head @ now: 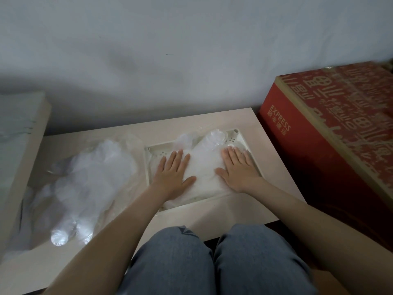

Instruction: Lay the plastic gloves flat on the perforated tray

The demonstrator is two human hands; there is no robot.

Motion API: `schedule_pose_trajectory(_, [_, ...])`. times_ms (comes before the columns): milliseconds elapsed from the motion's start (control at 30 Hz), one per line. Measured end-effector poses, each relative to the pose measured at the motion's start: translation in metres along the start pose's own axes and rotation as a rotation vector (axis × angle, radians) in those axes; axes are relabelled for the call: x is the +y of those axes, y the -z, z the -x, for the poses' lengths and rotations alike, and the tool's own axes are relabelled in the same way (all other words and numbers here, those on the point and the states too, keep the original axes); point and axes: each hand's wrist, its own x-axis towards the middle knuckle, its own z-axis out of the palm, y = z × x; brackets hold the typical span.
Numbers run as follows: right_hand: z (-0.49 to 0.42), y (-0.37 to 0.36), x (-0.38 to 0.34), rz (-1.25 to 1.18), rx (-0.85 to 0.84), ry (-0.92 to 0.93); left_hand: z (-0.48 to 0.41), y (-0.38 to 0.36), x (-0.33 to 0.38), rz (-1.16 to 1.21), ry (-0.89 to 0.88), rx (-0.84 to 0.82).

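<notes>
A white perforated tray lies on the low table, right of centre. Clear plastic gloves are spread across it, their fingertips reaching over the tray's far rim. My left hand presses flat on the gloves' left side, fingers straight. On the right side my right hand presses down the same way, palm flat. A loose heap of more clear plastic gloves sits on the table to the left of the tray.
The pale table ends just before my knees. A big red EXPRESS carton stands close against its right side. A pale board or box leans at the far left. A grey wall is behind.
</notes>
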Motion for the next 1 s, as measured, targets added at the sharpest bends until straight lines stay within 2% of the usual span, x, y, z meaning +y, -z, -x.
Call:
schedule_pose_trajectory(133, [0.003, 0.003, 0.008, 0.002, 0.013, -0.070, 0.002, -0.001, -0.003, 0.047, -0.017, 0.040])
schedule_pose_trajectory(200, [0.004, 0.009, 0.008, -0.038, 0.097, -0.062, 0.006, 0.006, -0.003, 0.094, -0.058, 0.106])
schedule_pose_trajectory(267, [0.003, 0.019, 0.004, -0.062, 0.267, -0.047, 0.015, 0.019, -0.003, 0.147, -0.118, 0.262])
schedule_pose_trajectory(367, [0.002, 0.039, -0.008, -0.032, 0.400, -0.010, 0.033, 0.035, -0.012, 0.117, -0.141, 0.681])
schedule_pose_trajectory(400, [0.001, 0.044, -0.014, -0.018, 0.408, 0.007, 0.038, 0.037, -0.017, 0.107, -0.081, 0.792])
schedule_pose_trajectory(467, [-0.001, 0.053, -0.029, -0.017, 0.436, 0.040, 0.048, 0.034, -0.031, 0.131, 0.120, 0.874])
schedule_pose_trajectory(500, [-0.001, 0.057, -0.037, -0.022, 0.445, 0.053, 0.055, 0.033, -0.038, 0.152, 0.230, 0.851])
schedule_pose_trajectory(567, [-0.001, 0.064, -0.053, -0.025, 0.439, 0.090, 0.066, 0.031, -0.051, 0.171, 0.426, 0.646])
schedule_pose_trajectory(633, [-0.002, 0.067, -0.069, -0.033, 0.428, 0.141, 0.076, 0.026, -0.064, 0.202, 0.522, 0.391])
schedule_pose_trajectory(667, [-0.002, 0.067, -0.075, -0.041, 0.426, 0.159, 0.077, 0.022, -0.068, 0.227, 0.525, 0.334])
schedule_pose_trajectory(833, [0.001, 0.070, -0.091, -0.087, 0.369, 0.203, 0.087, 0.014, -0.077, 0.242, 0.517, 0.265])
schedule_pose_trajectory(1000, [0.001, 0.077, -0.097, -0.185, 0.324, 0.215, 0.092, 0.025, -0.082, 0.241, 0.541, 0.367])
